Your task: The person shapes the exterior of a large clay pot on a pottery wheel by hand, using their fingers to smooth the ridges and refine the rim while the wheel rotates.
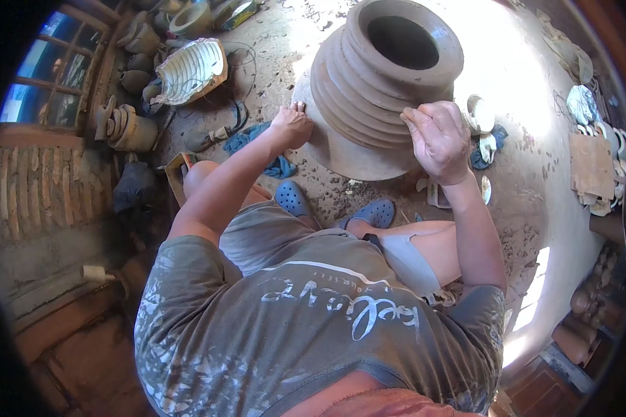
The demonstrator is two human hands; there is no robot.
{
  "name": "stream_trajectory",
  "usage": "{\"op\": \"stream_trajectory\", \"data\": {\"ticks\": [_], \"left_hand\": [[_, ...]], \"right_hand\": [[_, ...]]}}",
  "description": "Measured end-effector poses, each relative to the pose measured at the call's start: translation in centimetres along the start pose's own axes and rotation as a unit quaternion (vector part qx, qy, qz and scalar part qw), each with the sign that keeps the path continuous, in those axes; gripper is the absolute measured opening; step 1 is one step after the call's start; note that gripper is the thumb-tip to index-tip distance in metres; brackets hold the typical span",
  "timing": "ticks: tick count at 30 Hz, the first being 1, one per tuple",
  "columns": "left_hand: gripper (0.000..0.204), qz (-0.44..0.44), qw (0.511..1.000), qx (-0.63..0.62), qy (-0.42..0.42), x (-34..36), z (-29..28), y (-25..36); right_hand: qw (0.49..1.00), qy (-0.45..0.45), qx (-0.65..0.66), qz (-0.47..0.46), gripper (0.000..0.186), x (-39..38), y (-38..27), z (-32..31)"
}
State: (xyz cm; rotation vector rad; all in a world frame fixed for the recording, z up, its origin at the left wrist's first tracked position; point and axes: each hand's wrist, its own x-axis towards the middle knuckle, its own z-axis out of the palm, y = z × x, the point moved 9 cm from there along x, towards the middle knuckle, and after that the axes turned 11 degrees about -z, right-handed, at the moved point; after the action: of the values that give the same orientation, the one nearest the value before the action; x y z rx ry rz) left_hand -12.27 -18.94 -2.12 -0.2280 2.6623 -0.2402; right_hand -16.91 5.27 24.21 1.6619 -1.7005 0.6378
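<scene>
A large brown clay pot (365, 90) with a wide, dark mouth and ridged sides stands upright on a round, flat pottery wheel (348, 158). My left hand (293, 125) is at the wheel's left edge, its fingers curled onto the rim. On the other side, my right hand (438, 139) is closed in a pinch against the pot's lower right ridges. Whatever lies between those fingertips, if anything, is hidden or too small to name.
At the back left lies a white ribbed mould piece (193, 69) among several pots. A blue cloth (279, 167) lies by the wheel, near my clogs (377, 213). A white container (478, 113) stands right of the pot. Boards (591, 165) lean along the right wall.
</scene>
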Motion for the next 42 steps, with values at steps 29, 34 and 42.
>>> {"op": "stream_trajectory", "data": {"ticks": [29,34,42], "left_hand": [[0.039,0.11,0.991,-0.077,-0.01,-6.6,-0.3,11.4],[0.039,0.159,0.98,-0.115,-0.024,-9.0,-1.8,14.8],[0.039,0.225,0.951,-0.212,0.008,-9.6,-3.0,20.7]], "right_hand": [[0.997,-0.029,-0.064,-0.013,0.015,3.2,-2.9,2.3],[0.995,-0.029,-0.091,0.008,0.008,3.7,-3.3,2.5],[0.991,-0.065,-0.117,0.029,0.016,5.1,-3.9,3.8]]}}
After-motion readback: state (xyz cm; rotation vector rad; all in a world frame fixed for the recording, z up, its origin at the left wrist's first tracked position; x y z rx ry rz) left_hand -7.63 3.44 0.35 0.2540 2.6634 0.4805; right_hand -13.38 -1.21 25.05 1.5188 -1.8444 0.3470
